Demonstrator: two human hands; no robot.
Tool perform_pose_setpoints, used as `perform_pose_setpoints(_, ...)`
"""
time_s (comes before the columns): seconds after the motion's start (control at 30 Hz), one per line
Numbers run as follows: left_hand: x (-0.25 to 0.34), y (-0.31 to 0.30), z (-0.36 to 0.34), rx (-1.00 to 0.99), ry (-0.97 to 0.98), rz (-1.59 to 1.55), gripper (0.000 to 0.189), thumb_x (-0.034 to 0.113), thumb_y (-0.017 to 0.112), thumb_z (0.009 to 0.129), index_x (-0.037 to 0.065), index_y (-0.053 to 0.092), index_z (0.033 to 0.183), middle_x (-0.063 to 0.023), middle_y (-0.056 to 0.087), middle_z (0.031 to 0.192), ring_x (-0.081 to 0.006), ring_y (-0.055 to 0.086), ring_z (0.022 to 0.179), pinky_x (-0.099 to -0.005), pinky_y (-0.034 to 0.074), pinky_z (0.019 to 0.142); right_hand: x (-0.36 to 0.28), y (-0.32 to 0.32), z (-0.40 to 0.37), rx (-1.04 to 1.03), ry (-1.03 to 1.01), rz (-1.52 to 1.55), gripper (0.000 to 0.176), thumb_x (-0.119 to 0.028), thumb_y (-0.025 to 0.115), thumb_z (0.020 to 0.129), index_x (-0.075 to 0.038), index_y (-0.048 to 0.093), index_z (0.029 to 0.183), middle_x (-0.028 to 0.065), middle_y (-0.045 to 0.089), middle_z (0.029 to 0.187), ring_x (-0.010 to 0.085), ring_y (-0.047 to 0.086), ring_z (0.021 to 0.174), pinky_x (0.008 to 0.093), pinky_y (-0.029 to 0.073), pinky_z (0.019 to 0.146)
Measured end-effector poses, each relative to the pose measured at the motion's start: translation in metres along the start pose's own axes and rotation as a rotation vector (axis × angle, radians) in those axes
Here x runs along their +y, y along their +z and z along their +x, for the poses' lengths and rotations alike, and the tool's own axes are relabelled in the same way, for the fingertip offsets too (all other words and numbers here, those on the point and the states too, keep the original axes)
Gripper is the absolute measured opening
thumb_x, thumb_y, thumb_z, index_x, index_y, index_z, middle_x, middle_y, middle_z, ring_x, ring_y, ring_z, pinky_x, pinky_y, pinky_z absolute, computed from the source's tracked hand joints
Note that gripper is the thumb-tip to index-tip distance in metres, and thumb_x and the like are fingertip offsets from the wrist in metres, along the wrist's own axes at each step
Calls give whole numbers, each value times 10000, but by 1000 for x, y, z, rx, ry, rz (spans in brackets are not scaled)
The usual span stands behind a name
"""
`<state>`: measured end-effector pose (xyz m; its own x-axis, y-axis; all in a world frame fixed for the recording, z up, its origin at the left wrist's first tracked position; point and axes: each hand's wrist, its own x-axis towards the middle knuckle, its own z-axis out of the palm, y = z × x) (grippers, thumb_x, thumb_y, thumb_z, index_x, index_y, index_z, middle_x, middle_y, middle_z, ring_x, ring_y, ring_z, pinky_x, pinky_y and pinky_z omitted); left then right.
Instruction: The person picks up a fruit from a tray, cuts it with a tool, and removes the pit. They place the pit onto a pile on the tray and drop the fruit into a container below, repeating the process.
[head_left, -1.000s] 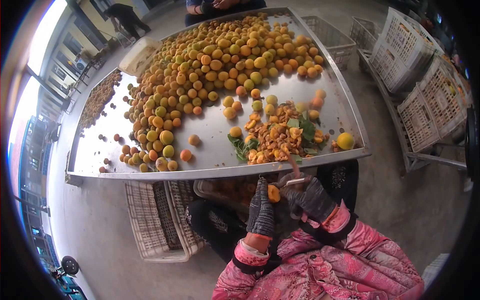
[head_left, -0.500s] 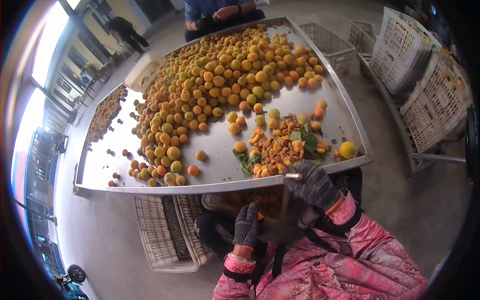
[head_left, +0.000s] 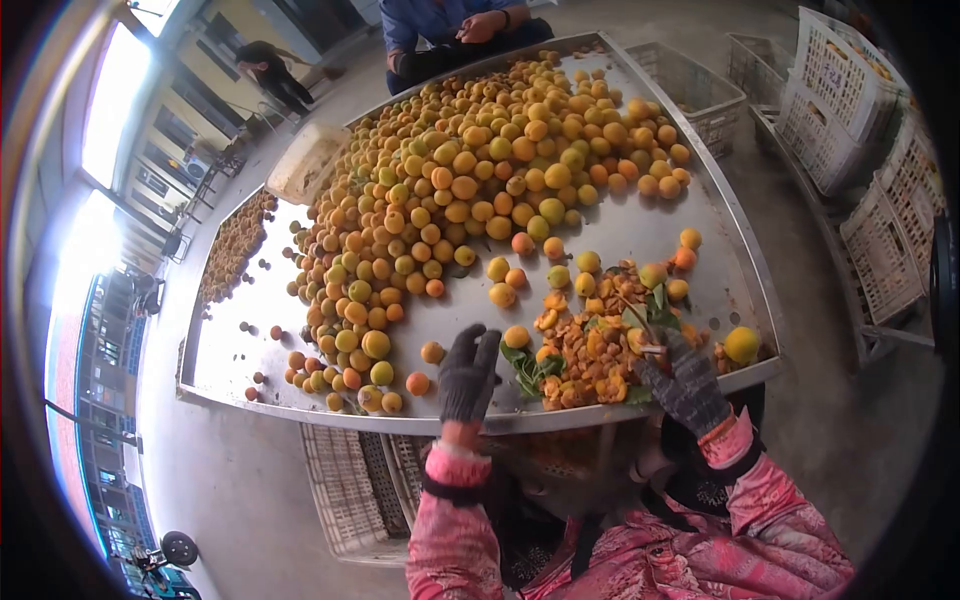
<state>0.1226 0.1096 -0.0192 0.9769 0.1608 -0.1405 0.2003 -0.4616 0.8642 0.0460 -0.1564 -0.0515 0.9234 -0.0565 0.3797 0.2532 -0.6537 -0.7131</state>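
My left hand (head_left: 468,378), in a dark grey glove, reaches over the near edge of the metal table (head_left: 300,405). Its fingers are stretched out and hold nothing visible, close beside a single apricot (head_left: 433,352). My right hand (head_left: 690,388), gloved alike, is at the right side of a heap of split apricot pieces and stones (head_left: 590,355). A small tool with a pale end (head_left: 653,349) sticks out from its fingers; the rest is hidden. Green leaves (head_left: 525,368) lie at the heap's left side. A large pile of whole apricots (head_left: 440,190) covers the table's middle and far part.
A yellow fruit (head_left: 741,345) sits in the right corner. A pale plastic tub (head_left: 305,165) stands at the left edge. Crates (head_left: 350,490) are below the table, with stacked crates (head_left: 830,110) on a cart at right. A person (head_left: 440,30) sits across the table.
My left hand has risen from below the table edge to over the tabletop, its fingers now stretched out. The right hand has moved forward onto the heap with the small tool.
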Motion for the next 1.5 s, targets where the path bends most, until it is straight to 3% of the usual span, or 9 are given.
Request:
perform_pose_setpoints(0.2,-53,37,108,99,447,707,618,394,646,766,73,462,1261,-162,630,870,-305,627,764,-366,496,662,9,-4,-6,-24,-103,-128,417,-143,638,799,50,489,1138,225,585,1007,366,579,937,396,462,810)
perform_pose_setpoints(0.37,-31,38,108,-100,228,646,614,376,636,781,47,437,1260,-175,599,1003,-304,618,756,-364,498,686,10,-11,-12,-99,-34,-58,314,-94,592,840,36,512,1115,164,595,933,243,602,786,340,492,692)
perform_pose_setpoints(0.43,-8,37,84,-238,43,-243,572,350,655,783,19,472,1211,-98,595,952,-211,611,706,-324,500,606,8,-12,-12,-104,222,262,291,-88,588,847,26,526,1107,144,599,911,213,596,766,325,491,671)
perform_pose_setpoints(0.6,34,29,-1,-408,120,-665,534,361,650,801,12,506,1178,-70,598,871,-114,553,609,-230,446,509,-19,-21,-15,-88,554,825,245,-83,597,851,-2,563,1079,96,612,853,160,592,744,303,489,662)
perform_pose_setpoints(0.83,44,49,-85,-371,194,-934,660,554,537,821,-10,482,1159,-65,572,911,-138,572,776,-242,488,657,-83,-33,-29,-86,97,656,266,-90,623,837,9,569,1079,106,625,846,184,612,772,306,493,693)
perform_pose_setpoints(0.93,34,49,-99,-336,289,-652,625,499,544,843,-4,440,1200,-74,569,1011,-161,568,883,-275,486,742,-95,-38,-35,37,-385,7,299,-91,637,819,17,566,1089,140,620,905,218,620,775,334,510,675)
perform_pose_setpoints(1.17,47,58,-132,-284,153,-1124,565,410,600,837,15,440,1207,-84,552,1116,-171,540,998,-319,459,830,-117,-44,-48,-90,15,425,299,-58,633,792,-7,596,1084,175,584,1027,303,610,829,378,515,737)
perform_pose_setpoints(1.23,53,56,-136,-316,138,-1285,610,257,704,774,1,430,1255,-84,549,1129,-185,557,991,-309,480,838,-112,-44,-47,82,-589,-196,313,-72,627,803,21,577,1097,175,588,1011,299,610,821,359,511,736)
perform_pose_setpoints(1.5,32,52,-140,-396,42,-1299,515,235,689,784,1,478,1191,-96,580,1059,-200,585,935,-301,481,804,-123,-47,-52,-2,-449,-100,347,-94,617,820,68,542,1116,187,585,955,279,609,773,359,497,641)
